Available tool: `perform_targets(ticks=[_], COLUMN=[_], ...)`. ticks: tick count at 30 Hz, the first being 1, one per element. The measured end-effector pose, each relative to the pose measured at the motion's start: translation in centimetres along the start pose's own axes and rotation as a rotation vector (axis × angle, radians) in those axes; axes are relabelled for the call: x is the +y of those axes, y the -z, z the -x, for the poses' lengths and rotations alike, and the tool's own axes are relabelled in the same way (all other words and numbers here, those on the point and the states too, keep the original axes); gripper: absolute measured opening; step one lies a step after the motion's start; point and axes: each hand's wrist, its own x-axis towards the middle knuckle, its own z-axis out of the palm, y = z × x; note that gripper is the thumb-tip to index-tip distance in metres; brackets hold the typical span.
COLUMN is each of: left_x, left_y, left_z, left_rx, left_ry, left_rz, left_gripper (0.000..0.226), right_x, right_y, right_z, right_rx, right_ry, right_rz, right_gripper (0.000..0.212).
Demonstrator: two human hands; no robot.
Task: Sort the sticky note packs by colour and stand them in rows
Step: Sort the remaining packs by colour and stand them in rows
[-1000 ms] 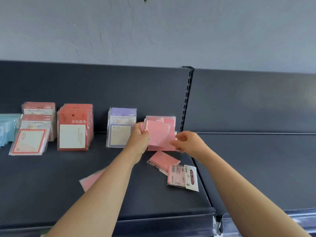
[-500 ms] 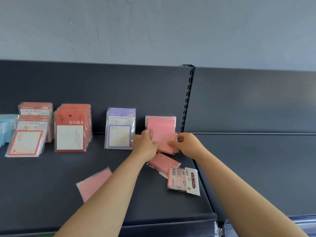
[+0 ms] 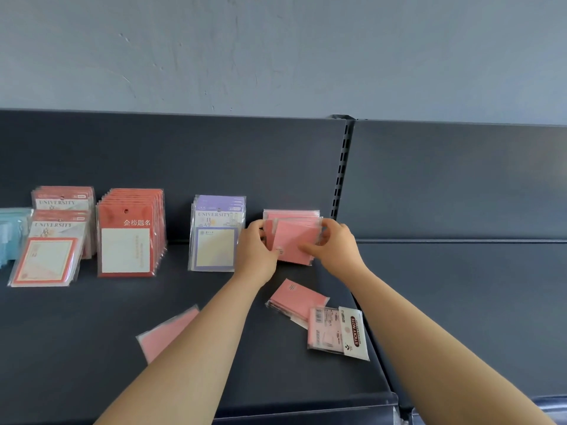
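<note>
Well, the front pink pack [image 3: 294, 243] stands just left of the slotted upright [image 3: 340, 179], tilted a little and leaning on the pink row [image 3: 291, 214] behind it, which rests against the back panel [image 3: 184, 164]. The left hand [image 3: 256, 250] pinches its left edge and the right hand [image 3: 334, 243] grips its right edge, fingers curled behind and thumb on the face, so the pack's lower corners and most of the row are hidden (how many packs stand there cannot be counted). In front of the upright, on the shelf [image 3: 92, 348], a loose pink pack [image 3: 297, 299] lies flat, its near corner covered by a face-down pack [image 3: 337, 329] with a "STICKY NOTE" label. Further left of the upright another flat pink pack [image 3: 167, 332] is half hidden under the left forearm. Left again stand the purple packs [image 3: 216, 237], the red packs [image 3: 129, 237] and the orange-red packs [image 3: 52, 240]; the blue packs [image 3: 12, 234] are cut off by the frame edge, their print too blurred to read. Compared with half a second ago, both hands sit higher on the pack's sides, the right one most, while the loose packs lie where they were.
</note>
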Motion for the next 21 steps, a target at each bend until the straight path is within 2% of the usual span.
perform_targets(ticks=[3,6,17,21], left_x=[-0.2,-0.7,-0.5,-0.6], left_y=[-0.3,-0.6,-0.6,-0.5], left_z=[-0.5,-0.7,-0.4,0.0], left_rx=[-0.025,-0.045,-0.027,-0.012], left_ry=[0.03,0.043,0.007,-0.036], left_rz=[-0.132,-0.21,-0.315,-0.342], left_gripper=[0.07,0.066,0.049,0.044], right_x=[0.1,0.5,0.9,1.0], right_y=[0.0,0.2,0.1,0.3], right_z=[-0.2,0.1,0.7,1.0], right_rx=[-0.01,-0.039,-0.025,-0.043], right_ry=[-0.011,-0.056,-0.032,0.001], right_rz=[0.11,0.075,0.072,0.098], right_gripper=[0.072,0.081,0.062,0.038])
